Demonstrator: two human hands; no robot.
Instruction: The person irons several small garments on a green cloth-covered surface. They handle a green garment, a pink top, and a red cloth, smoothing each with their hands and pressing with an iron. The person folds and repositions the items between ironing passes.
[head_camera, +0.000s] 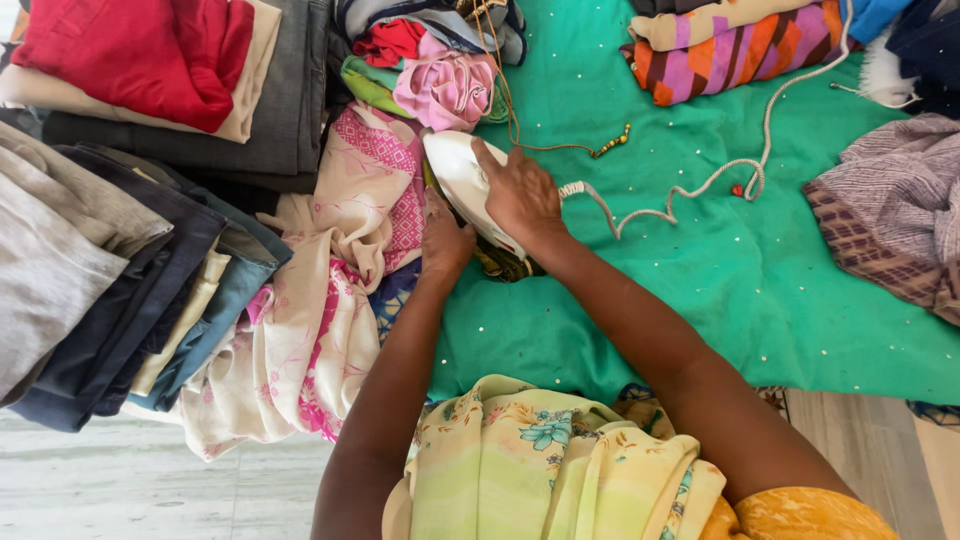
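While the right hand (520, 195) lies curled over the top of a white electric iron (462, 185), gripping it, the left hand (443, 240) rests with fingers pressed together on the cream-and-pink printed cloth (345, 260) just beside the iron's near edge. Both sit at the left border of a green sequinned ironing sheet (740, 280), whose middle lies bare; folded dark garments (150, 300) crowd the left, striped fabrics (740, 45) the far edge

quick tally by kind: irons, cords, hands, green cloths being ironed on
irons: 1
cords: 1
hands: 2, right hand on the iron, left hand beside it
green cloths: 1
total: 5
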